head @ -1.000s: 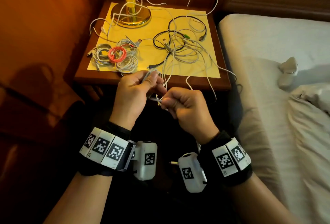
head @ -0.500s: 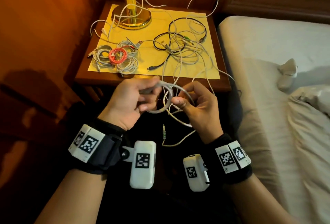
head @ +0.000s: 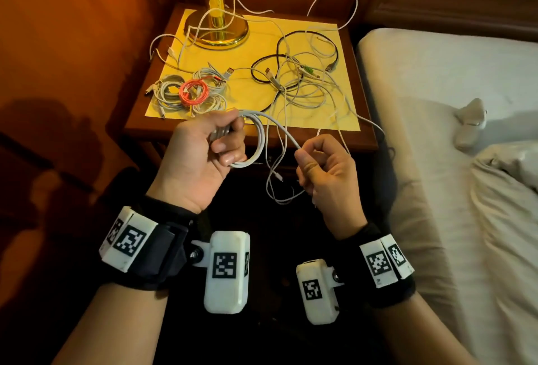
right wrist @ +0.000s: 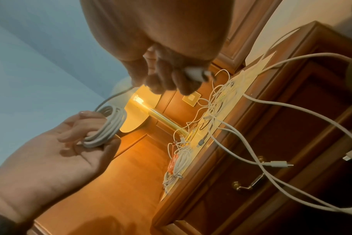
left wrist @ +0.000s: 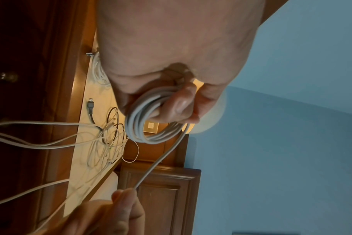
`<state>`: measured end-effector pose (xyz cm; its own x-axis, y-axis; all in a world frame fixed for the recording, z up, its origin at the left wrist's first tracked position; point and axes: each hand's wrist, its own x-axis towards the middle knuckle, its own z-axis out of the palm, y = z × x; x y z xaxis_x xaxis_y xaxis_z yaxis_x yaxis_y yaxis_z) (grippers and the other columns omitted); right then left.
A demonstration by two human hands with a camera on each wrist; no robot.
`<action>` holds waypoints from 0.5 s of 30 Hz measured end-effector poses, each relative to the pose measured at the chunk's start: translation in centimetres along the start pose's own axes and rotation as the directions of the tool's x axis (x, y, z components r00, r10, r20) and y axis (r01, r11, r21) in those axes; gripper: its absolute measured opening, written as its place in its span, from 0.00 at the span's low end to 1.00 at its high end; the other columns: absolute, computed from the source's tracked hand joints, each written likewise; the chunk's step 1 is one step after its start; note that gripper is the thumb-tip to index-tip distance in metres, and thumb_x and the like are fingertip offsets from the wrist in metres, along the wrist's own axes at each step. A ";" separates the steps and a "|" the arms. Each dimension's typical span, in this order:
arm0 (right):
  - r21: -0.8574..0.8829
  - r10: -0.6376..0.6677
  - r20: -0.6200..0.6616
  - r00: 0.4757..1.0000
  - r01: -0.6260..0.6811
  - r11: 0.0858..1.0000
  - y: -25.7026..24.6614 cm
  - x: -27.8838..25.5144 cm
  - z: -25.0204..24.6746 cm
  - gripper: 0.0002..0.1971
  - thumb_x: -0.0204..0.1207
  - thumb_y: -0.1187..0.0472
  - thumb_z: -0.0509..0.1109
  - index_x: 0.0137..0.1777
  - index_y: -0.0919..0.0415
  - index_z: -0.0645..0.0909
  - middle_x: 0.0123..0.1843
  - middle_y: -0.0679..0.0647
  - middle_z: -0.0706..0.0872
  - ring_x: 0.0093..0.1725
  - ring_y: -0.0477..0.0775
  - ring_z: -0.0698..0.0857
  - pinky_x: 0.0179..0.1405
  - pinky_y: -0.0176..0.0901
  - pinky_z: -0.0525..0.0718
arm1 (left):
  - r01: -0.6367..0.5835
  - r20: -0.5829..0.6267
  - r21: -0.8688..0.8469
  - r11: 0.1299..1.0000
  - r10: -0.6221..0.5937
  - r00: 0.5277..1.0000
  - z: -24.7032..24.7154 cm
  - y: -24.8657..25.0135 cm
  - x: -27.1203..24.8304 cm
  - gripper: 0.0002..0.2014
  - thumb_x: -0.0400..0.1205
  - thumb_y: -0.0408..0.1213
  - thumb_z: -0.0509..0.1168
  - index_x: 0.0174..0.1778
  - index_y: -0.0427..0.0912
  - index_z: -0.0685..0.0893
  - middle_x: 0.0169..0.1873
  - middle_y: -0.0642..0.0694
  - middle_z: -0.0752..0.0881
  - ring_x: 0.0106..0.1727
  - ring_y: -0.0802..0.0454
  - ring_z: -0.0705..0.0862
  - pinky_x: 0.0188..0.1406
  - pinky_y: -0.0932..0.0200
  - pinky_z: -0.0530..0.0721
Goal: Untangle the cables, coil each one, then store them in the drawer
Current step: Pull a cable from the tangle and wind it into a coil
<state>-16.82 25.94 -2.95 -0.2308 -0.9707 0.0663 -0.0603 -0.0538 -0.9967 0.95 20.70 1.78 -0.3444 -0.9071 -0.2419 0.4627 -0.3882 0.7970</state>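
Your left hand [head: 203, 149] is curled round a small coil of white cable [head: 256, 143], a few loops pinned between thumb and fingers, sitting centre frame just below the front edge of the table [head: 361, 131]. Your right hand [head: 323, 166] is pinching the same cable's free run a little to the right, fingers tucked in on it. That stretch between your hands runs from upper left down to lower right, so I'd say the next loop means bringing the right hand back across to the left one. The slack droops below your right hand. The tangled pile [head: 300, 85] is in the upper middle of the frame, and the finished coils [head: 192, 92] lie to its left. The drawer isn't visible from the head view.
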 end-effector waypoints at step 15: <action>-0.049 0.101 -0.050 0.994 -0.104 0.993 -0.1 -0.1 1.1 0.07 0.78 0.69 0.71 0.39 0.62 0.84 0.27 0.60 0.81 0.22 0.50 0.79 0.22 0.34 0.73 | 0.058 -0.023 0.080 0.995 -0.056 0.998 0.5 -2.6 0.4 0.19 0.81 0.35 0.63 0.23 0.45 0.69 0.17 0.54 0.62 0.18 0.59 0.59 0.18 0.68 0.60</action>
<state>-15.74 25.80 -2.87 -0.2838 -0.9583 -0.0328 -0.0837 0.0588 -0.9947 -0.86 21.41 -0.13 -0.3507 -0.8874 -0.2992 0.3755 -0.4260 0.8232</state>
